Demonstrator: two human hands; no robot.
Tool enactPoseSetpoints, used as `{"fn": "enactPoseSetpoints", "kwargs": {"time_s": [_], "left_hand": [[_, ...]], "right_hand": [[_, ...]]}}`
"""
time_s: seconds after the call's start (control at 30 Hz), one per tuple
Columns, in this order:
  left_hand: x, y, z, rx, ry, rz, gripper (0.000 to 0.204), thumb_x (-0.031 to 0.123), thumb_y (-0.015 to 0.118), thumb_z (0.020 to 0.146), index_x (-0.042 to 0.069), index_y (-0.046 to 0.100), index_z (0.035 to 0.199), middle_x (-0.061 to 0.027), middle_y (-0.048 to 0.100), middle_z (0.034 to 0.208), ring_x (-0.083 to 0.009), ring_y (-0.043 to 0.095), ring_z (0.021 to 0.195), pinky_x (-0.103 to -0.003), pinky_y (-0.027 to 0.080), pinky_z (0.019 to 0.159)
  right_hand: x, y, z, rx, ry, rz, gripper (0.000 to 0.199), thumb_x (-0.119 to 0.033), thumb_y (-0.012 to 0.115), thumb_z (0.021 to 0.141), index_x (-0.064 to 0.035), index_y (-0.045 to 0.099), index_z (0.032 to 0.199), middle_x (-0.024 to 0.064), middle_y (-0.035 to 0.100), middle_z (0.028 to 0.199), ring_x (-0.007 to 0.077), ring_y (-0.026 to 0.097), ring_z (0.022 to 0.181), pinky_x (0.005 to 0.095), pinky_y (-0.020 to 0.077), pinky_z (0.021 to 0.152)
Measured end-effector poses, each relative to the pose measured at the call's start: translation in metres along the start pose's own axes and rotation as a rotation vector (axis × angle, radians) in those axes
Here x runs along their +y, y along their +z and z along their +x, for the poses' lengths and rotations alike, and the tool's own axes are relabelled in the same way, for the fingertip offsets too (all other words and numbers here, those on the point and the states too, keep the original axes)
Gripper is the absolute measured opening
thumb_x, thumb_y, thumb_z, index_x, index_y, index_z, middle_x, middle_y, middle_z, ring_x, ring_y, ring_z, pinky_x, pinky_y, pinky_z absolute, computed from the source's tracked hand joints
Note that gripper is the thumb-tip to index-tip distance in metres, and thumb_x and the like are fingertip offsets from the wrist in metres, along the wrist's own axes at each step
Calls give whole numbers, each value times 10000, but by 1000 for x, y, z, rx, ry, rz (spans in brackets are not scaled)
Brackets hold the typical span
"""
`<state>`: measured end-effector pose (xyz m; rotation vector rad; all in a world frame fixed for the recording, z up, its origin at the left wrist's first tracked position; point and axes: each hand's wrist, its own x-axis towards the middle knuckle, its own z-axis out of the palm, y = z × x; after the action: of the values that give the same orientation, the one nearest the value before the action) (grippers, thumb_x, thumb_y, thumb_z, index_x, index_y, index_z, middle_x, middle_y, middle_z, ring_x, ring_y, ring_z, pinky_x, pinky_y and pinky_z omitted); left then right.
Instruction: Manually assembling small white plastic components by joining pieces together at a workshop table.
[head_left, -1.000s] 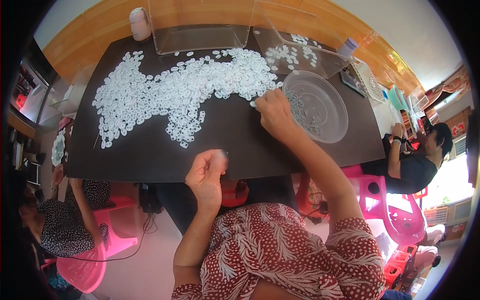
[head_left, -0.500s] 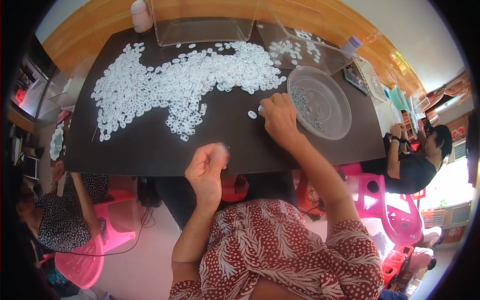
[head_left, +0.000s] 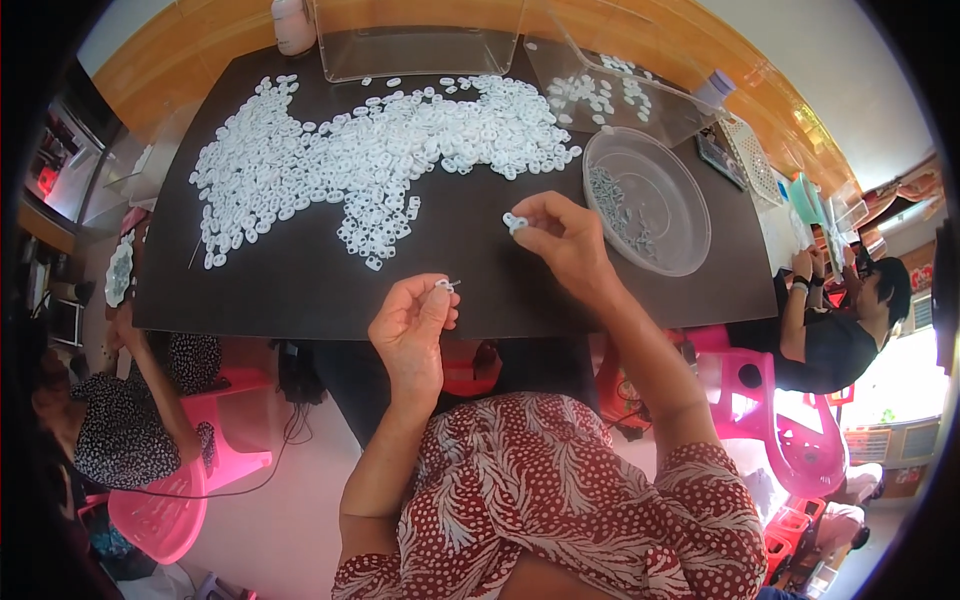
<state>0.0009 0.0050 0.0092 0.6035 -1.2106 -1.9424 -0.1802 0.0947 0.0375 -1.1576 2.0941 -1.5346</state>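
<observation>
My left hand (head_left: 408,330) is above the table's front edge, thumb and fingers pinching a small white plastic piece (head_left: 443,286) with a thin metal screw-like pin sticking out of it. To its right and farther forward, my right hand (head_left: 565,240) holds a white oval plastic piece (head_left: 513,220) between thumb and fingertips, just over the table; whether a second piece is in that grip I cannot tell. Beyond both hands spreads a big pile of white oval pieces (head_left: 380,140) with holes. Smaller white pieces (head_left: 372,232) lie at the pile's near tip.
Right of my right hand stands a round clear tub (head_left: 697,235) with small grey metal screws (head_left: 618,215). Clear plastic bins (head_left: 420,62) lie along the back, white pieces in the right one. A phone (head_left: 722,162) is by the right edge. People sit at both sides.
My right hand has taken up the white oval piece that lay loose on the table. The left hand, blurred before, now shows the small piece and pin clearly. The view has shifted slightly.
</observation>
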Motion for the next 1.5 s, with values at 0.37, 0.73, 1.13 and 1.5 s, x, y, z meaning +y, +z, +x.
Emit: {"fn": "enactPoseSetpoints", "kwargs": {"time_s": [0.37, 0.73, 1.13, 1.5], "left_hand": [[11, 12, -2, 63, 0, -130, 113, 52, 564, 890, -51, 582, 933, -126, 647, 834, -143, 606, 669, -241, 482, 578], [13, 14, -7, 79, 12, -193, 115, 49, 549, 899, -54, 572, 947, -152, 649, 872, -170, 633, 730, -273, 527, 630], [7, 8, -13, 90, 8, -124, 104, 43, 582, 882, -31, 594, 954, -90, 636, 833, -112, 580, 676, -222, 474, 594], [6, 11, -21, 68, 61, 6, 142, 20, 587, 873, -31, 593, 1005, -61, 632, 814, -82, 579, 665, -194, 475, 583]], "right_hand": [[-23, 47, -39, -14, -119, 142, 98, 10, 618, 804, -2, 624, 901, 34, 602, 821, 102, 563, 748, 235, 455, 650], [-30, 55, -48, 2, -22, 515, 139, 63, 577, 828, 7, 643, 937, 50, 632, 911, 99, 590, 829, 229, 485, 737], [-27, 48, -46, -43, 196, 523, 135, -4, 631, 818, 7, 660, 949, 33, 657, 820, 66, 579, 735, 201, 464, 654], [-31, 47, -42, -54, 312, 571, 150, -87, 656, 811, -5, 672, 936, 37, 658, 755, 54, 560, 644, 184, 424, 555]]}}
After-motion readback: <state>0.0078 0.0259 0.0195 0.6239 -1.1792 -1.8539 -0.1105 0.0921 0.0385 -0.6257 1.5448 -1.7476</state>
